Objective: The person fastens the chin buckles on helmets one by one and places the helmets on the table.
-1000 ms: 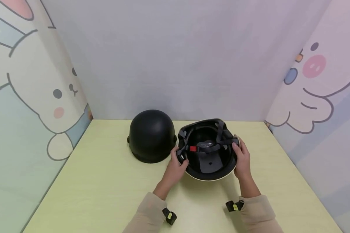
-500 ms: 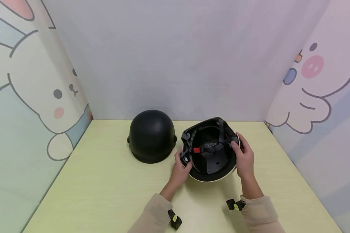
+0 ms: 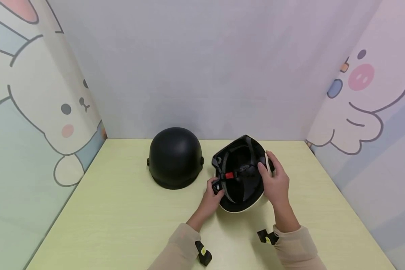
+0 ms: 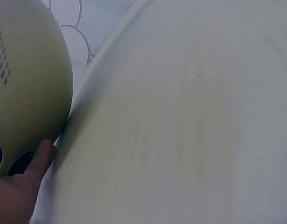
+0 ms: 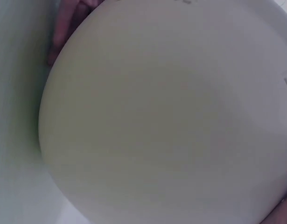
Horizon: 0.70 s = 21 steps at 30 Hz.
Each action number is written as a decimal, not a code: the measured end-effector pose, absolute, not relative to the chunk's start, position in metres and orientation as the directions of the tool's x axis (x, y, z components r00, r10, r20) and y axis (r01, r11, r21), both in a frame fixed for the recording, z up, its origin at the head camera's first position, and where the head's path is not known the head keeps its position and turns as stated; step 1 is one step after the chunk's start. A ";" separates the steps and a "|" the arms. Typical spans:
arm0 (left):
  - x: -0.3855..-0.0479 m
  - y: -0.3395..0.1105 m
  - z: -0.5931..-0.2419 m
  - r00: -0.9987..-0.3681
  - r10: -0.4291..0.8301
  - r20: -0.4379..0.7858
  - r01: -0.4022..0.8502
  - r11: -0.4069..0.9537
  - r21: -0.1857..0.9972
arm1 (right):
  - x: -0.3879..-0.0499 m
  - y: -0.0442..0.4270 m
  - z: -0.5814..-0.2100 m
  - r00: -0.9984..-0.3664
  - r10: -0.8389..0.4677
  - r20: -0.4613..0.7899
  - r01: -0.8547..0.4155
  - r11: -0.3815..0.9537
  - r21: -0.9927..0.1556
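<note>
Head view: the left hand (image 3: 210, 200) pinches the left rim of the pale helmet (image 3: 240, 204); the right hand (image 3: 276, 183) pinches the right rim. The helmet sits between both grips, hollow side showing. Step in hand, as judged: turning the helmet. The next move likely calls for even rim pressure. Beyond the left grip, leftward: black helmet (image 3: 175, 159), dome up.

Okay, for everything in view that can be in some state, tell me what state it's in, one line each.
Pale helmet: tilted on its side, open underside facing the person, held in two hands.
Red buckle: across the helmet's opening; too small to tell whether fastened.
Black helmet: dome up on the table, not held.
Left hand: gripping the pale helmet's rim.
Right hand: gripping its opposite side.
</note>
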State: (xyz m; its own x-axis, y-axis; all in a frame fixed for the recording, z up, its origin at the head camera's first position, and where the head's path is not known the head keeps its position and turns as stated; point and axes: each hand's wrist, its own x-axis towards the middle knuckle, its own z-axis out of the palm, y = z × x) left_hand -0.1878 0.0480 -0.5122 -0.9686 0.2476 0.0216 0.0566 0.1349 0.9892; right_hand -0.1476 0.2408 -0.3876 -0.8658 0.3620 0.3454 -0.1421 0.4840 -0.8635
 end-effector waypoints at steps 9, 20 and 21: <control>-0.191 0.044 -0.516 -0.970 0.243 0.027 0.063 0.144 0.988 | -0.150 0.220 -0.385 -0.845 0.292 0.447 -0.222 0.570 -0.791; -0.190 0.044 -0.518 -0.970 0.244 0.024 0.066 0.166 0.984 | -0.146 0.236 -0.391 -0.859 0.267 0.438 -0.263 0.505 -0.822; -0.190 0.044 -0.518 -0.970 0.241 0.023 0.065 0.167 0.984 | -0.145 0.239 -0.393 -0.851 0.269 0.450 -0.282 0.490 -0.825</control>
State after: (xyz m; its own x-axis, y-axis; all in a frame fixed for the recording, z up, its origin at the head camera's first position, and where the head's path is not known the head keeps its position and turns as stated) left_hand -0.1898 0.0438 -0.5181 -0.9702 0.2411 0.0232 0.0649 0.1665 0.9839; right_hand -0.1454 0.2386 -0.3929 -0.8514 0.2690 0.4503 -0.2816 0.4901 -0.8250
